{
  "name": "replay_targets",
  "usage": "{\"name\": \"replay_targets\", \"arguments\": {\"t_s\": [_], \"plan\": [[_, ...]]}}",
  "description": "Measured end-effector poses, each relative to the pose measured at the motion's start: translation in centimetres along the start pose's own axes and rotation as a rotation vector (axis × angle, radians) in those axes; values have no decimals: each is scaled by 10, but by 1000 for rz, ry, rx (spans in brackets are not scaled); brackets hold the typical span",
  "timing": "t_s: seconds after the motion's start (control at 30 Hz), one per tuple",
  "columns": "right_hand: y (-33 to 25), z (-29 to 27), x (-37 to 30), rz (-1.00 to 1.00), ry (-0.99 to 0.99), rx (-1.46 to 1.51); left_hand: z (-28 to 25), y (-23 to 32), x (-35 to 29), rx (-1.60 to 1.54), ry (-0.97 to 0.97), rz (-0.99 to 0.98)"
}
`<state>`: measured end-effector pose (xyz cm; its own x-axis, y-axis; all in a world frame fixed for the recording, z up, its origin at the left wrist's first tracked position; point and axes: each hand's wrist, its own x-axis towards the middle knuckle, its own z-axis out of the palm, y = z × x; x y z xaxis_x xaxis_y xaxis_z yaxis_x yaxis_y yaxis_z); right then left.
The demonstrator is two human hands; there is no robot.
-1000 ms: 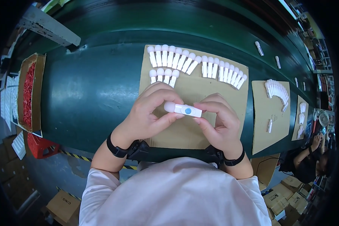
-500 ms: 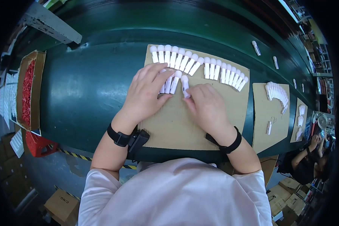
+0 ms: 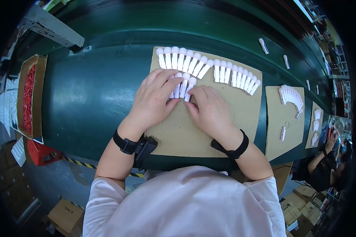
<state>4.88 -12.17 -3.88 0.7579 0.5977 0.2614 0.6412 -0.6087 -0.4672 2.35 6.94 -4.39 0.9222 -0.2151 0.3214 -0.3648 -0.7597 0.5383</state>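
**Both hands flat on the second row of white pieces**

At the far left of my view, an open cardboard box (image 3: 29,96) of red parts sits on the edge of the green table (image 3: 91,91), well apart from my hands.

My left hand (image 3: 152,98) lies palm down on the big cardboard sheet (image 3: 186,132), fingers spread and extended. Its grip is apart, clamped on nothing; the fingertips rest over the left end of the short near row of white pieces (image 3: 182,86). A black band with a small black unit sits on that wrist.

The short near row lies on the sheet between my two hands, just near of the long far row of white pieces (image 3: 207,67), which fans along the sheet's far edge from left to right. The pieces are small white tubes with rounded caps, lying side by side.

My right hand (image 3: 211,110) is also palm down, fingers loosely together, the fingertips touching the right end of the short row. It pinches nothing that I can see. A black band circles that wrist.

Further right, a second cardboard sheet (image 3: 283,118) carries a curved stack of white pieces. At the far right edge another person's arm is in view.
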Motion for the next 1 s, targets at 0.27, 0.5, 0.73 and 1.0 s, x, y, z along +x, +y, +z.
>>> {"name": "replay_targets", "arguments": {"t_s": [0.27,0.5,0.73,1.0], "plan": [[7,-4,-1,22,-28,62,6,0,5,30,-20,127],[36,-45,16,178,-128,171,0,11,8,40,-32,90],[137,-96,72,452,30,-31,8,10,9,87,-39,126],[224,-99,108,586,-4,-473,10,8,9,80,-23,139]]}}
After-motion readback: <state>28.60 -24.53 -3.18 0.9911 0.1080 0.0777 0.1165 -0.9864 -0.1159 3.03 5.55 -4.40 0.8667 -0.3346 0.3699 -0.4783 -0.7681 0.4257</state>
